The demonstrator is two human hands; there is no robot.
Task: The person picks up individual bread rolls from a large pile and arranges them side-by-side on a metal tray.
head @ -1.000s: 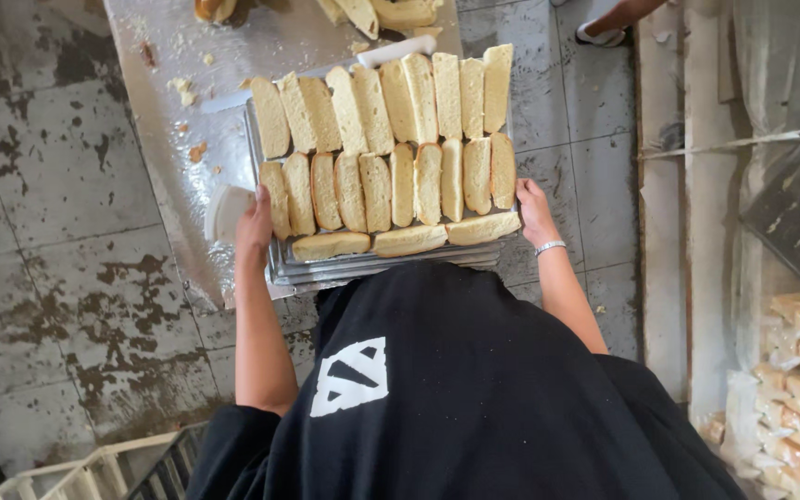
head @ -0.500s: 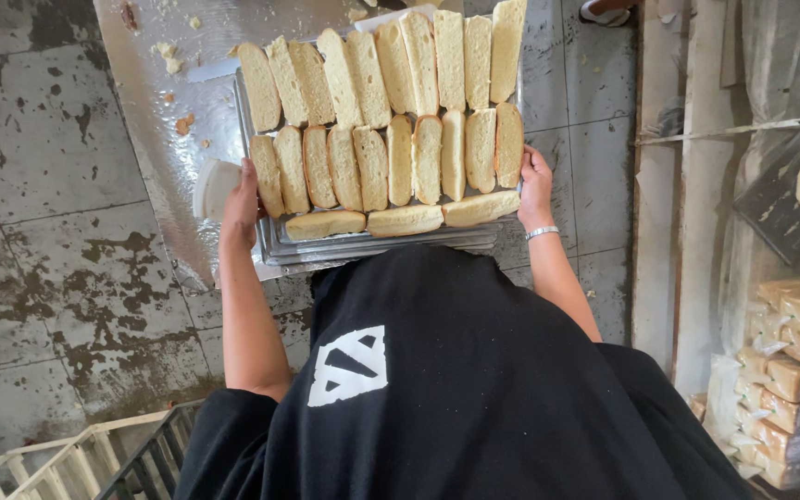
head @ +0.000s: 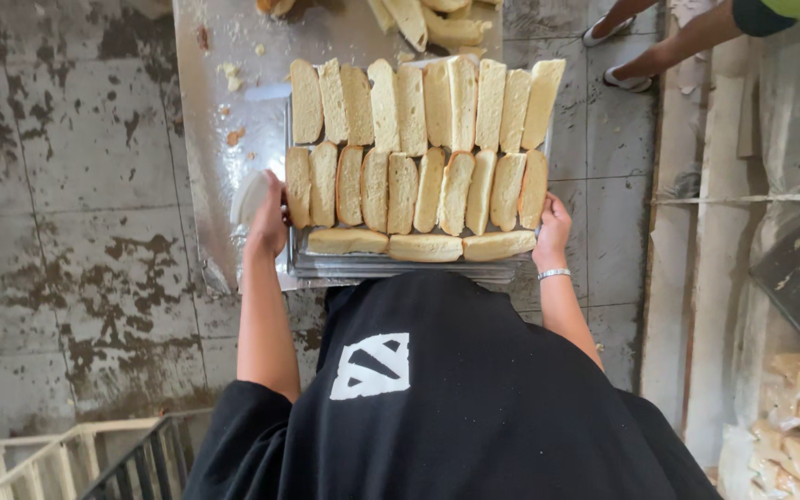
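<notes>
Evidently both hands gripped a stack of metal trays (head: 400, 268) at its ends to keep it level: the left hand (head: 268, 220) and right hand (head: 552, 230) had fingers curled around the rims. Sliced bread (head: 414, 162) lay in tight rows on top, above the steel table (head: 224, 111).

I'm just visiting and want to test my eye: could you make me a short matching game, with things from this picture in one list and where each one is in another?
Things:
1. left hand
2. right hand
3. bread slices
4. bracelet

Places:
A. standing in rows on the metal tray
B. around the wrist
C. gripping the tray's left edge
D. gripping the tray's right edge

Pairs: 1-C, 2-D, 3-A, 4-B
</notes>
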